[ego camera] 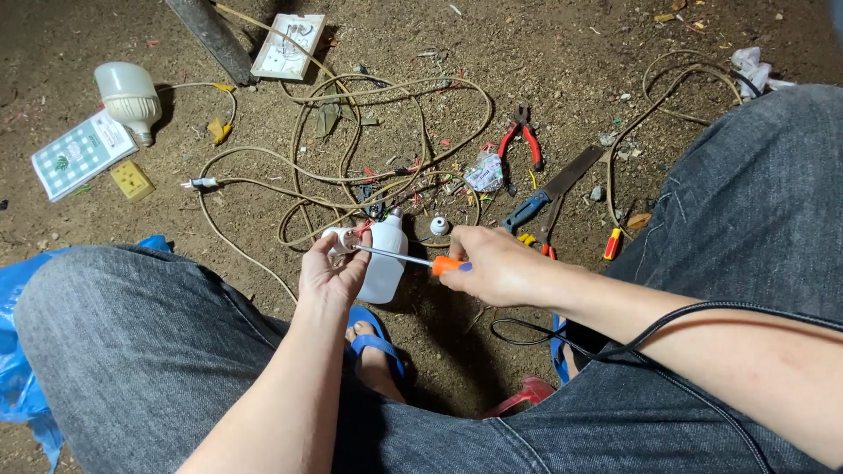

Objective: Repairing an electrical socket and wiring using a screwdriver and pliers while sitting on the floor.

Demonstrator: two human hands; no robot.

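Left hand (332,268) curls its fingers around a small white lamp socket (341,239) beside the white bulb (385,259), steadying it, while right hand (496,263) grips the orange-handled screwdriver (413,258), tip on the socket; red pliers (522,136) lie beyond the bulb.
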